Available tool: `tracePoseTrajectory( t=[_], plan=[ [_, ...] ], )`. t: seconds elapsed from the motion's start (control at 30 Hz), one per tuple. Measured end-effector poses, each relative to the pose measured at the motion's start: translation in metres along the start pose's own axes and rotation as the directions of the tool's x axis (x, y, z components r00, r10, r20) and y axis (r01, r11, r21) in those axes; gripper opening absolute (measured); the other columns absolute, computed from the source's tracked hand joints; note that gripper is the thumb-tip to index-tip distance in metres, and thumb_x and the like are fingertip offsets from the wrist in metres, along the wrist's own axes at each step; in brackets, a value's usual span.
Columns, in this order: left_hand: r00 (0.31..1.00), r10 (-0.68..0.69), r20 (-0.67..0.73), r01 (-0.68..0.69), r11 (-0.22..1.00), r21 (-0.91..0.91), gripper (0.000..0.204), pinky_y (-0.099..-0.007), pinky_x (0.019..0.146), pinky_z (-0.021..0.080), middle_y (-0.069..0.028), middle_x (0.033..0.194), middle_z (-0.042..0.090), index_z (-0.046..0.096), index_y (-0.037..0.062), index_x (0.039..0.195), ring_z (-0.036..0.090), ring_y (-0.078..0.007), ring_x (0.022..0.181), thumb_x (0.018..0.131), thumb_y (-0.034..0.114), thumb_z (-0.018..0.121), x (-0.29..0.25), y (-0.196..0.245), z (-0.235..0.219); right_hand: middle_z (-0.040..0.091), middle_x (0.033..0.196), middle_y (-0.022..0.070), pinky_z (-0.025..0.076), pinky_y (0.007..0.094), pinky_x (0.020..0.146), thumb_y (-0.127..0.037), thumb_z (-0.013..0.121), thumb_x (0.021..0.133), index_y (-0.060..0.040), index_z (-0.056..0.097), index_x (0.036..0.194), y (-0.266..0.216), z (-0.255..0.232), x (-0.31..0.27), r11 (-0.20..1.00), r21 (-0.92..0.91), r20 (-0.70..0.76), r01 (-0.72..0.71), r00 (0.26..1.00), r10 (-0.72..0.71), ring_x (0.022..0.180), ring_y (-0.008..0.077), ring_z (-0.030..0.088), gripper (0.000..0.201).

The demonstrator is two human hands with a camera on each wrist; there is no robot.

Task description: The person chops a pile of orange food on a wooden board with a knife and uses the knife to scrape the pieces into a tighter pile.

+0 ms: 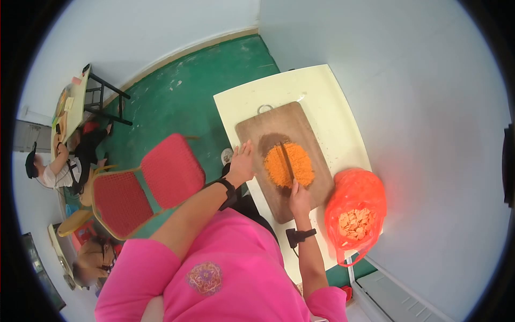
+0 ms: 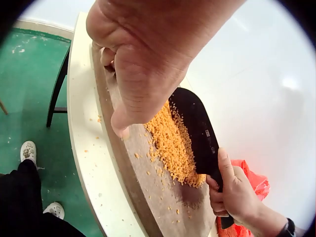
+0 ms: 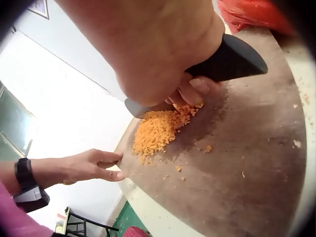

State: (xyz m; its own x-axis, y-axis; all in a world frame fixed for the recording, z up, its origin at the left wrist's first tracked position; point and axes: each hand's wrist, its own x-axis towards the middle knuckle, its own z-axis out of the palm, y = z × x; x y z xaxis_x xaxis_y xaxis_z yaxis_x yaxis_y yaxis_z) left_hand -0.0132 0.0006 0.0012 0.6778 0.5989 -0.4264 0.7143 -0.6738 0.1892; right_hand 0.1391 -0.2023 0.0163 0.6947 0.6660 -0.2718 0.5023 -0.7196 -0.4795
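A dark cleaver (image 1: 287,160) (image 2: 196,129) stands in a heap of finely chopped orange bits (image 1: 274,167) (image 2: 173,145) (image 3: 155,132) on a wooden board (image 1: 316,177). My right hand (image 1: 300,200) (image 2: 238,193) (image 3: 158,54) grips its handle, the thumb lying along it. At the board's left edge, my left hand (image 1: 242,162) (image 2: 143,64) (image 3: 81,167) rests with fingers extended and holds nothing. The blade stands between the heap's two sides in the head view; its cutting edge is hidden in the bits. A damp dark patch surrounds part of the heap.
On the pale table (image 1: 279,80), right of the board, a red plastic bag (image 1: 357,188) holds orange slices (image 1: 357,224). Crumbs lie along the table. Red chairs (image 1: 173,170) stand to the left; two people sit farther off. A wall borders the table's right side.
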Motion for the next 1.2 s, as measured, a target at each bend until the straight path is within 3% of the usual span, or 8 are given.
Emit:
tracePoseTrajectory(
  t=[0.07, 0.17, 0.77, 1.2],
  plan=[
    [1.000, 0.008, -0.007, -0.008, 1.000, -0.006, 0.112, -0.0473, 0.123, 0.019, -0.0218, 0.163, 0.016, 0.023, -0.0042, 0.153, 0.021, -0.0322, 0.151, 0.071, 0.039, 0.086, -0.003, -0.003, 0.003, 0.066, 0.086, 0.0317, 0.048, 0.0574, 0.074, -0.042, 0.040, 0.105, 0.0020, 0.070, 0.096, -0.014, -0.013, -0.007, 0.992, 0.103, -0.019, -0.069, 0.997, 0.071, 0.084, 0.0509, 0.063, 0.054],
    [1.000, 0.002, 0.002, -0.002, 1.000, 0.008, 0.113, -0.0477, 0.122, 0.019, -0.0224, 0.163, 0.017, 0.023, -0.0037, 0.153, 0.021, -0.0325, 0.151, 0.070, 0.039, 0.086, -0.001, 0.004, -0.001, 0.065, 0.083, 0.0321, 0.050, 0.0590, 0.070, -0.042, 0.042, 0.105, 0.0002, 0.070, 0.096, 0.011, 0.003, -0.004, 0.999, 0.021, 0.010, -0.047, 0.999, 0.047, 0.079, 0.0508, 0.064, 0.051],
    [1.000, -0.011, -0.008, 0.011, 1.000, -0.009, 0.112, -0.0486, 0.123, 0.019, -0.0214, 0.163, 0.018, 0.023, -0.0043, 0.153, 0.022, -0.0315, 0.151, 0.071, 0.038, 0.085, 0.001, 0.001, -0.007, 0.066, 0.083, 0.0316, 0.049, 0.0592, 0.073, -0.045, 0.035, 0.106, 0.0013, 0.070, 0.100, 0.015, 0.011, -0.009, 0.999, 0.031, 0.026, -0.029, 0.999, 0.028, 0.078, 0.0511, 0.064, 0.058],
    [1.000, -0.001, -0.009, 0.001, 1.000, -0.005, 0.113, -0.0484, 0.122, 0.020, -0.0211, 0.163, 0.017, 0.023, -0.0039, 0.153, 0.023, -0.0310, 0.151, 0.070, 0.037, 0.087, -0.002, -0.001, -0.003, 0.065, 0.081, 0.0312, 0.047, 0.0595, 0.071, -0.041, 0.035, 0.107, 0.0007, 0.069, 0.101, 0.007, -0.012, -0.017, 0.998, 0.048, 0.004, -0.051, 0.999, 0.051, 0.079, 0.0516, 0.062, 0.054]
  ],
)
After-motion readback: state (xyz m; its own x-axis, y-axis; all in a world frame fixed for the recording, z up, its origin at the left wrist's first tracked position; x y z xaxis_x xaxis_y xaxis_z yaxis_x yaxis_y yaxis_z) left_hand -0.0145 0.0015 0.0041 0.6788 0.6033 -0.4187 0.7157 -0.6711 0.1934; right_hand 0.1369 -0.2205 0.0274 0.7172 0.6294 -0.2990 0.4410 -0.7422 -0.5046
